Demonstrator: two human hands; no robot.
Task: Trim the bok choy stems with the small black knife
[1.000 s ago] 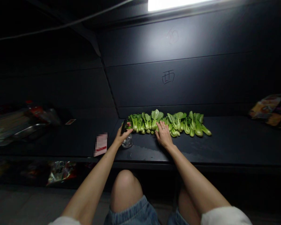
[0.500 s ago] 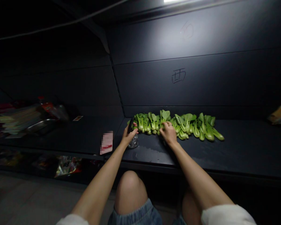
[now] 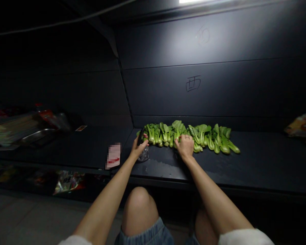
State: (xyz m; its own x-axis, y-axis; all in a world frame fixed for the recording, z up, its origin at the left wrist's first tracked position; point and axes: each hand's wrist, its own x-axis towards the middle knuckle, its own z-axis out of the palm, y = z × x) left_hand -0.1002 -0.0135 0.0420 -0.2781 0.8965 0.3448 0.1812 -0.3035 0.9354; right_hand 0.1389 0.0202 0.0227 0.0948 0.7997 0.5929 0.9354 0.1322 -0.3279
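Observation:
Heads of green bok choy (image 3: 165,133) lie side by side in a row along the dark shelf (image 3: 163,170), leaves toward the back panel and pale stems toward me. At the row's left end my left hand (image 3: 139,147) is wrapped round a clear bottle with a black top (image 3: 143,156), which looks like a spray bottle. My right hand (image 3: 186,146) is over the middle of the row, its fingers curled down onto the bok choy; the palm side is hidden. Wet marks show on the shelf between my hands.
Left on the shelf are a pink card with a blurred-out part (image 3: 113,156), a small card (image 3: 81,128), a metal tray (image 3: 38,136) and a stack of papers (image 3: 12,127). A packet (image 3: 302,127) stands far right. Below left lies a shiny packet (image 3: 68,181).
My right hand has flattened somewhat and turned its back upward over the bok choy. My left hand keeps its hold on the bottle. The whole view has shifted slightly.

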